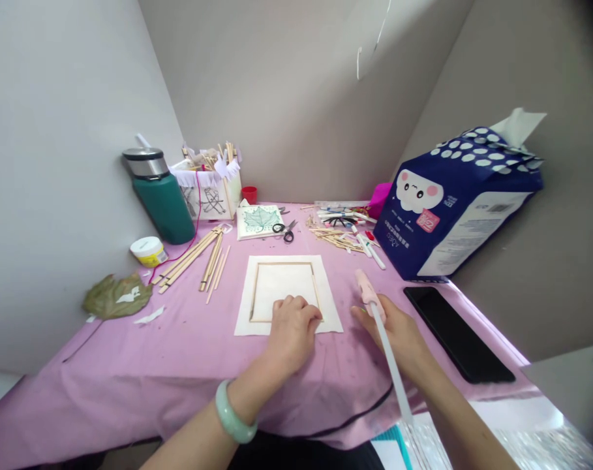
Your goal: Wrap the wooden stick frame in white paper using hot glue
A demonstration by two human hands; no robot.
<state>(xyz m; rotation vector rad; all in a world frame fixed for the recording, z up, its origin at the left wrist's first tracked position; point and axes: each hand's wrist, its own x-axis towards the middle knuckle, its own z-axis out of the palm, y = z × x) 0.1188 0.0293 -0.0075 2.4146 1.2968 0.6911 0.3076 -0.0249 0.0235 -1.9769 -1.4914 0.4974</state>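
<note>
A white sheet (289, 287) lies on the pink cloth before me, with a square frame of thin wooden sticks (285, 264) on it. My left hand (292, 329) rests over the sheet's lower part, fingers curled, thumb and forefinger closed on the frame's lower right corner. What lies under the palm is hidden. To the right of the sheet, my right hand (398, 329) is wrapped round a pink hot glue gun (367, 290), held above the cloth. A long whitish glue stick (391, 362) runs out of the gun's back end toward me.
Bundled wooden sticks (191, 261), a dried leaf (117, 297), a white jar (148, 251) and a green bottle (162, 202) stand or lie left. Scissors (285, 230), a leaf picture (259, 222) and matchsticks (338, 239) lie behind. A phone (457, 333) and tissue pack (453, 202) are right.
</note>
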